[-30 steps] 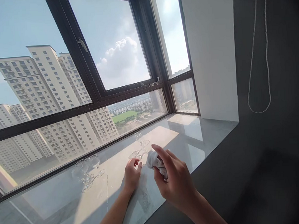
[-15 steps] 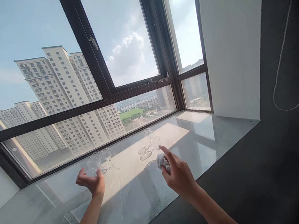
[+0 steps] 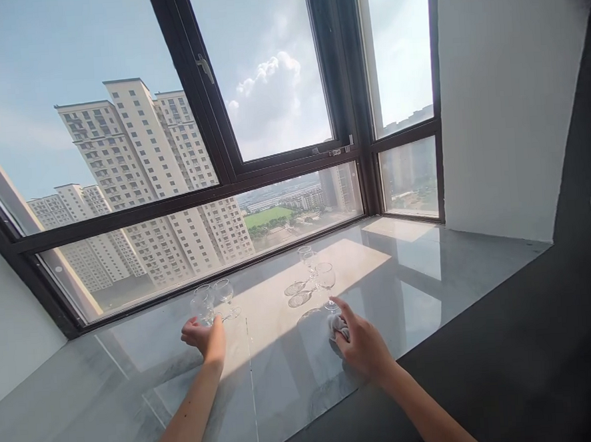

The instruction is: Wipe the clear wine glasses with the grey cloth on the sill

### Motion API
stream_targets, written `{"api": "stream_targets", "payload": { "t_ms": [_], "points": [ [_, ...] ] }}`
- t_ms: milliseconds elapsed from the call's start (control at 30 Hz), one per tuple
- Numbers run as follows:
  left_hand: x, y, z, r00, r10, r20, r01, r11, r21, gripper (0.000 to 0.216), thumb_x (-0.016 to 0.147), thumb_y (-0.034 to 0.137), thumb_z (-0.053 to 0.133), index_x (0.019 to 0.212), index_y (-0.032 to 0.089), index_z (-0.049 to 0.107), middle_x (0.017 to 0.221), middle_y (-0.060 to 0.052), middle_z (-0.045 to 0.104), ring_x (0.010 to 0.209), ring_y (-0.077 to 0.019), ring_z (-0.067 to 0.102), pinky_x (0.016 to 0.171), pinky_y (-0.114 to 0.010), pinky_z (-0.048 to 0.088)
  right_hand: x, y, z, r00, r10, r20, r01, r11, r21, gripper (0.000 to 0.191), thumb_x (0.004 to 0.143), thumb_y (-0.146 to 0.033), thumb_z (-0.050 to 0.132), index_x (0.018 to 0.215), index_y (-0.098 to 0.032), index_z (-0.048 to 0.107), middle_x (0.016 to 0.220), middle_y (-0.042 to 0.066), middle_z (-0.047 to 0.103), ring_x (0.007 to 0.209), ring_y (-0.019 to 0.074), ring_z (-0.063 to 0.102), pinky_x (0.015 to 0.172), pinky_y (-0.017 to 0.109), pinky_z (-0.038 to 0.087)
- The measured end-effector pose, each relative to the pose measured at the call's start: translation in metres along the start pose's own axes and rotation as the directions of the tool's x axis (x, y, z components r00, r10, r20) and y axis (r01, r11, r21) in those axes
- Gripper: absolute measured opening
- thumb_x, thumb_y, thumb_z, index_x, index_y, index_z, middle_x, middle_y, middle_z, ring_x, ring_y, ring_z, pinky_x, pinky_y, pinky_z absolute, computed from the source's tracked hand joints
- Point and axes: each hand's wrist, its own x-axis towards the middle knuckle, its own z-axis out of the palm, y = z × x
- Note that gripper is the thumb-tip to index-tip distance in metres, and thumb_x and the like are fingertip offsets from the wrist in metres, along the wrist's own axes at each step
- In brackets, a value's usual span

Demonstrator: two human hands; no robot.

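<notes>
My left hand (image 3: 202,337) is at the near side of the left group of clear stemmed glasses, thumb and fingers apart. Just beyond it stands a wine glass (image 3: 203,299), its lower part hidden by the fingers; whether they touch it I cannot tell. Another wine glass (image 3: 224,292) is upright to its right. My right hand (image 3: 366,347) is closed on a bunched white cloth (image 3: 337,326) low over the sill, index finger stretched forward. Near that fingertip stands a wine glass (image 3: 325,277), with more glasses (image 3: 306,255) behind it.
The glossy tiled windowsill (image 3: 278,355) carries sunlight patches and glass shadows (image 3: 300,299). Along its back runs a dark window frame (image 3: 293,180), with a white wall (image 3: 494,115) at the right. The sill's front edge slants down towards the left.
The view has shifted, so the scene sits further right. My left hand has reached forward to the left glasses. My right hand, still with the cloth, has lowered slightly away from the right glasses.
</notes>
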Motion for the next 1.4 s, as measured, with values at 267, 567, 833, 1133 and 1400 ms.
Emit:
{"api": "stream_targets", "payload": {
  "t_ms": [267,567,833,1133,1400],
  "points": [
    [0.002,0.003,-0.004,0.983,0.174,-0.061,-0.171,0.984,0.053,0.055,0.068,0.023,0.067,0.114,0.019,0.038,0.116,-0.011,0.040,0.120,-0.0320,0.038,0.103,-0.050,0.034,-0.001,0.005,0.001,0.999,0.042,-0.016,-0.041,0.995,0.090,0.061,0.085,-0.020,0.048,0.145,-0.025,0.037,0.102,0.008,0.069,0.084,0.0210,0.065,0.068,0.028,0.045],
    [0.034,-0.032,0.004,0.961,-0.142,0.238,0.124,0.988,0.090,0.073,0.069,0.023,0.068,0.132,0.019,0.033,0.115,-0.012,0.060,0.104,-0.0267,0.062,0.084,-0.037,0.049,0.009,0.009,0.001,0.999,0.021,0.040,-0.024,0.996,0.086,0.050,0.082,-0.011,0.046,0.130,-0.022,0.053,0.104,0.008,0.065,0.093,0.0204,0.062,0.080,0.030,0.045],
    [0.034,-0.030,0.004,0.940,-0.166,0.298,0.104,0.971,0.214,0.032,0.076,0.025,0.060,0.107,0.022,0.056,0.091,-0.008,0.067,0.083,-0.0271,0.065,0.079,-0.039,0.047,0.023,0.011,0.012,0.998,-0.018,0.062,0.017,1.000,0.023,0.050,0.090,-0.010,0.039,0.139,-0.016,0.046,0.101,0.011,0.065,0.095,0.0216,0.058,0.080,0.031,0.045],
    [0.024,-0.028,0.006,0.929,-0.177,0.325,0.085,0.957,0.278,0.033,0.080,0.025,0.054,0.112,0.026,0.057,0.089,-0.005,0.068,0.081,-0.0261,0.065,0.084,-0.039,0.047,0.031,0.020,0.019,0.990,0.023,0.140,-0.011,0.996,-0.085,0.048,0.096,-0.021,0.033,0.142,-0.015,0.044,0.130,0.017,0.057,0.135,0.0275,0.037,0.096,0.034,0.041],
    [0.020,-0.025,0.011,0.932,-0.197,0.304,0.114,0.956,0.269,0.028,0.077,0.022,0.057,0.105,0.026,0.059,0.087,-0.006,0.069,0.083,-0.0277,0.065,0.091,-0.044,0.043,0.046,0.025,0.013,0.966,0.037,0.255,-0.012,0.995,-0.100,0.046,0.095,-0.022,0.033,0.139,-0.016,0.044,0.121,0.016,0.065,0.107,0.0256,0.061,0.084,0.032,0.042]
  ]
}}
